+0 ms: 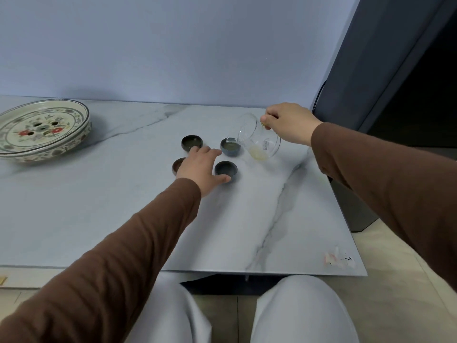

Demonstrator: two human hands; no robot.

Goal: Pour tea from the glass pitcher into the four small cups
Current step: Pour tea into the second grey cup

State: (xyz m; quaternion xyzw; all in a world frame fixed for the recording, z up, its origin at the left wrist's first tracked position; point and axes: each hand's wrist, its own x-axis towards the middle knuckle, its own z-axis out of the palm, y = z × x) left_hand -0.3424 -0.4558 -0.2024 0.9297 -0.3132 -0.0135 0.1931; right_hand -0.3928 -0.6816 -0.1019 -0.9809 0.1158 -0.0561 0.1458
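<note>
My right hand (pixel 289 122) grips the handle of the glass pitcher (pixel 259 138), tipped steeply left with its spout over the blue-grey cup (pixel 230 146) at the back right. A little pale tea sits low in the pitcher. That cup holds tea. The back left dark cup (pixel 192 142) also shows liquid. My left hand (pixel 201 169) lies flat on the table among the cups, fingers spread; it covers most of the brown front left cup (pixel 177 165), and its thumb touches the dark front right cup (pixel 225 169).
A large painted ceramic tea tray (pixel 42 131) with drain holes stands at the back left of the marble table (pixel 99 206). The table's right edge runs beside a dark cabinet (pixel 385 70). My knees are below the front edge.
</note>
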